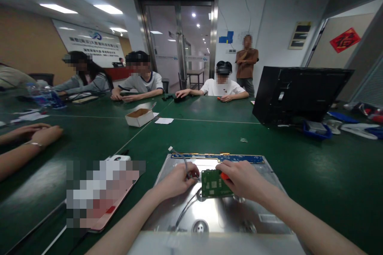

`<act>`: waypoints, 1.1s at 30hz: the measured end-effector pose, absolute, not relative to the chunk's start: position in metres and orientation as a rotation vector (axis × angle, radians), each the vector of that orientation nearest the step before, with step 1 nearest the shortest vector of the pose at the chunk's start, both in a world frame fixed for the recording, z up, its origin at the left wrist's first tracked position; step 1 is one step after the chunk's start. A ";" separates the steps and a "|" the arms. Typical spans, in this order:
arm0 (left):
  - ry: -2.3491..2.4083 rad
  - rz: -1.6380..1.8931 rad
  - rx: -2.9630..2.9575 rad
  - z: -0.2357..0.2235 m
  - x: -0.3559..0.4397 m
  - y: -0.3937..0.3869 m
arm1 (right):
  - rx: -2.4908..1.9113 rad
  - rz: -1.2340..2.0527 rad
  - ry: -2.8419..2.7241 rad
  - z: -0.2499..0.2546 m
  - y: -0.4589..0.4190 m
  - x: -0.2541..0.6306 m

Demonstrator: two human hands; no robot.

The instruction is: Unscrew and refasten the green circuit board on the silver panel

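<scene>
A silver metal panel [215, 211], the back of a screen, lies flat on the green table [314, 167] right in front of me. A small green circuit board [212, 184] rests on it near its far edge. My left hand [176, 179] is closed in a pinch on a grey cable [183, 158] at the board's left side. My right hand [243, 178] is closed around an orange-handled tool [224, 175] whose tip is hidden at the board's right edge. A blue strip [218, 157] runs along the panel's far edge.
A black monitor [299, 93] stands at the right. An open cardboard box [139, 116] sits mid-table. A blurred flat object [101, 195] lies to my left. Another person's hands [36, 133] rest at the left edge. Several people sit at the far side, and one stands by the door.
</scene>
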State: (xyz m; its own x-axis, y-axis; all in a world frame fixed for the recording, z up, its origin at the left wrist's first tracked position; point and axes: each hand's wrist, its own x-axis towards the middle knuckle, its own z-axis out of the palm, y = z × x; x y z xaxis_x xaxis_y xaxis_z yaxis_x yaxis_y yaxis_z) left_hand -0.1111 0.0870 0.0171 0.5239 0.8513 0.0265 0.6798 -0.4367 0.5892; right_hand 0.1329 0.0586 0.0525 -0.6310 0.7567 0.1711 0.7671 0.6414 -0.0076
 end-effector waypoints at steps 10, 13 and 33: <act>1.214 0.507 2.282 0.013 -0.111 0.089 | -1.183 -0.116 -2.725 0.070 0.042 0.135; 1.212 0.487 2.322 0.013 -0.111 0.090 | -1.171 -0.097 -2.820 0.078 0.027 0.131; 1.226 0.449 2.344 0.021 -0.109 0.087 | -1.134 0.282 -2.948 0.055 0.016 0.119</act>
